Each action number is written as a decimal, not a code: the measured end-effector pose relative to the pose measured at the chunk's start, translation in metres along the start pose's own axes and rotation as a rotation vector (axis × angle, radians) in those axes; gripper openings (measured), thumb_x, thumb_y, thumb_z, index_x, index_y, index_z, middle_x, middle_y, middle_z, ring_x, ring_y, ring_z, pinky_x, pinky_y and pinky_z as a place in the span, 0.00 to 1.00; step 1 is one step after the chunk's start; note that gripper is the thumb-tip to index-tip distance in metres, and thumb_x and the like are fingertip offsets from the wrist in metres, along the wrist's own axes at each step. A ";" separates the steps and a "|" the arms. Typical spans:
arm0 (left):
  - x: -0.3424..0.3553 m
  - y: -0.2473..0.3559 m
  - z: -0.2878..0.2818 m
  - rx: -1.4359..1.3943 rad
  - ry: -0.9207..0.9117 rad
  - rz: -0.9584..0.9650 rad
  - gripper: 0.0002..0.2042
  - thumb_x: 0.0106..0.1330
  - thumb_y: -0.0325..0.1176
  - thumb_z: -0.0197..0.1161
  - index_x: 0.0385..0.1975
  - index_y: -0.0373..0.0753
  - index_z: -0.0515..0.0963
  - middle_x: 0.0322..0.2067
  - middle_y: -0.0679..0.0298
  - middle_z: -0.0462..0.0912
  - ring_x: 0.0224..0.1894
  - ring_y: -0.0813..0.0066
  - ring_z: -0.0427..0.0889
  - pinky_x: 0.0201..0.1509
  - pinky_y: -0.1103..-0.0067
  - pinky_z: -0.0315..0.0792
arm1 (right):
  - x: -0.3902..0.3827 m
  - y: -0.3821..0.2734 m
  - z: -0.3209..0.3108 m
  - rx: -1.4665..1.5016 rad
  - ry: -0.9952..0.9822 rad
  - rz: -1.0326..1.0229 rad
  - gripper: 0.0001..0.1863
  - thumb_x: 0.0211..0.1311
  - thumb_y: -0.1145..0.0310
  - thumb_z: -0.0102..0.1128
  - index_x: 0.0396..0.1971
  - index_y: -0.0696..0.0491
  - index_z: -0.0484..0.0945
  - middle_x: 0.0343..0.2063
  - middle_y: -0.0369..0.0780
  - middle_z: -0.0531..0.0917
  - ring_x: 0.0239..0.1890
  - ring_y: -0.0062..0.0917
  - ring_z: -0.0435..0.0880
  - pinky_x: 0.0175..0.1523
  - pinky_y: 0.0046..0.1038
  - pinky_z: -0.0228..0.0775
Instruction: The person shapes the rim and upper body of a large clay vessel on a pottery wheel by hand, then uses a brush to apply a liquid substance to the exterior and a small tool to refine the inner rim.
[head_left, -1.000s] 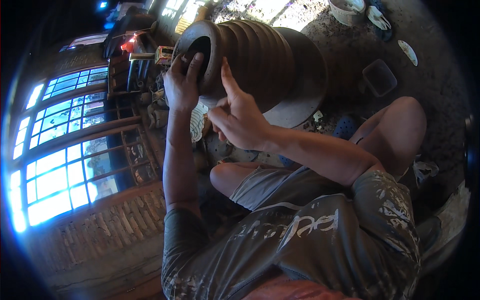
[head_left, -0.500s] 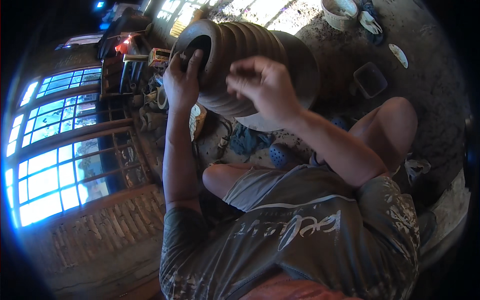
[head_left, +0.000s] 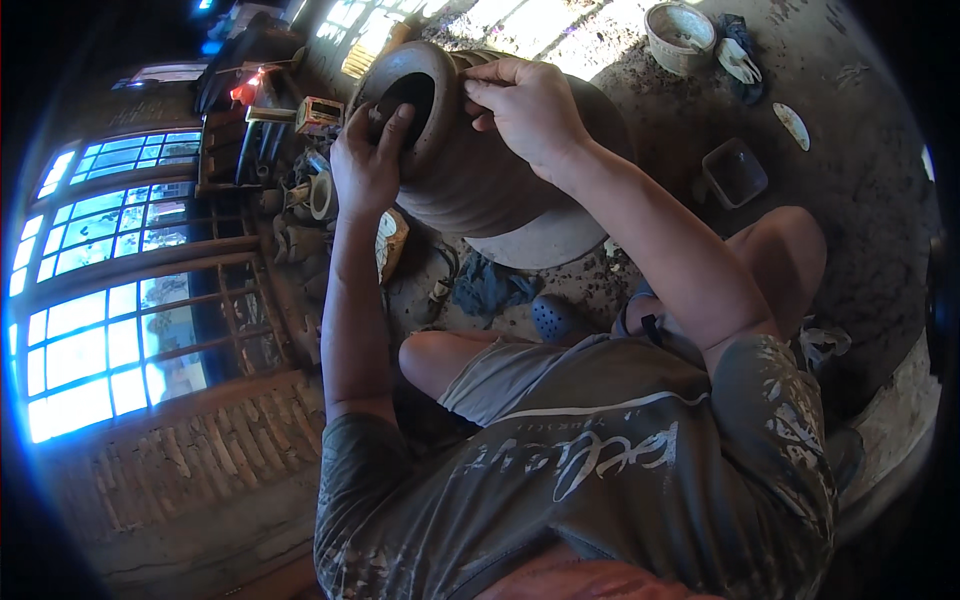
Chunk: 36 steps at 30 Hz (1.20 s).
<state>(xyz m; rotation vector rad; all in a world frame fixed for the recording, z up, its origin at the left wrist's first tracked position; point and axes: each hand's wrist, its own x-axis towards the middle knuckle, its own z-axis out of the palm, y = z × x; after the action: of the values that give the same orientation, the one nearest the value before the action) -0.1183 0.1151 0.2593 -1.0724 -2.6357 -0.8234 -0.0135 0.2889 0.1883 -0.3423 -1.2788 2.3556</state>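
A dark clay jar (head_left: 465, 190) with ridged sides and a thick round rim (head_left: 422, 62) stands on a pale round disc (head_left: 520, 248) at the top centre. My left hand (head_left: 370, 165) grips the left side of the mouth, thumb at the dark opening and fingers partly hidden inside it. My right hand (head_left: 525, 115) is closed, with index finger and thumb close together at the jar's outer surface just right of the rim; anything between those fingertips is too small to make out.
A bucket (head_left: 680, 50), pale gloves (head_left: 738, 60), an oval piece (head_left: 792, 127) and a plastic tub (head_left: 735, 175) lie right of the jar. Blue cloth (head_left: 485, 285) and a clog (head_left: 560, 318) lie below it. Pots (head_left: 320, 195) crowd the left.
My right hand first pointed at the rim, then came away with fingers loosely curled, and now touches higher up beside the rim, fingertips together. My left hand stays at the mouth.
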 end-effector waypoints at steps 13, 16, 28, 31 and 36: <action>0.000 0.019 0.007 0.176 0.048 -0.090 0.25 0.67 0.55 0.67 0.38 0.33 0.85 0.33 0.44 0.86 0.38 0.41 0.85 0.44 0.58 0.75 | -0.051 -0.003 0.020 0.333 -0.139 0.184 0.41 0.65 0.74 0.55 0.76 0.64 0.50 0.22 0.38 0.80 0.16 0.17 0.74 0.22 0.21 0.69; -0.003 0.024 0.011 0.197 0.083 -0.138 0.26 0.67 0.57 0.66 0.38 0.33 0.85 0.34 0.43 0.86 0.40 0.40 0.85 0.45 0.56 0.75 | -0.080 0.007 0.039 0.207 -0.158 0.053 0.43 0.66 0.75 0.52 0.78 0.61 0.43 0.20 0.37 0.79 0.17 0.16 0.75 0.23 0.21 0.70; -0.008 0.024 0.016 0.224 0.198 -0.098 0.28 0.68 0.60 0.63 0.39 0.33 0.84 0.34 0.42 0.86 0.40 0.38 0.85 0.46 0.54 0.76 | 0.021 -0.019 -0.031 -1.059 -0.201 -0.334 0.14 0.68 0.64 0.54 0.44 0.59 0.79 0.36 0.51 0.86 0.42 0.37 0.89 0.48 0.36 0.77; -0.007 0.027 0.017 0.208 0.211 -0.088 0.28 0.68 0.59 0.63 0.36 0.34 0.84 0.32 0.42 0.86 0.38 0.38 0.85 0.44 0.54 0.76 | 0.050 -0.041 -0.024 -1.165 -0.396 -0.285 0.14 0.67 0.64 0.53 0.42 0.60 0.78 0.36 0.52 0.85 0.46 0.42 0.86 0.51 0.39 0.75; -0.005 0.039 0.017 0.267 0.220 -0.128 0.28 0.68 0.59 0.63 0.38 0.32 0.84 0.33 0.42 0.86 0.40 0.39 0.85 0.46 0.55 0.76 | 0.058 -0.045 -0.021 -1.172 -0.477 -0.338 0.14 0.66 0.65 0.51 0.41 0.61 0.77 0.36 0.56 0.84 0.44 0.50 0.84 0.51 0.44 0.74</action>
<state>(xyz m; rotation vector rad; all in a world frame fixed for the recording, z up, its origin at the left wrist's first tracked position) -0.0869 0.1442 0.2599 -0.7100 -2.5537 -0.5538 -0.0446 0.3537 0.2141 0.1293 -2.5982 1.2051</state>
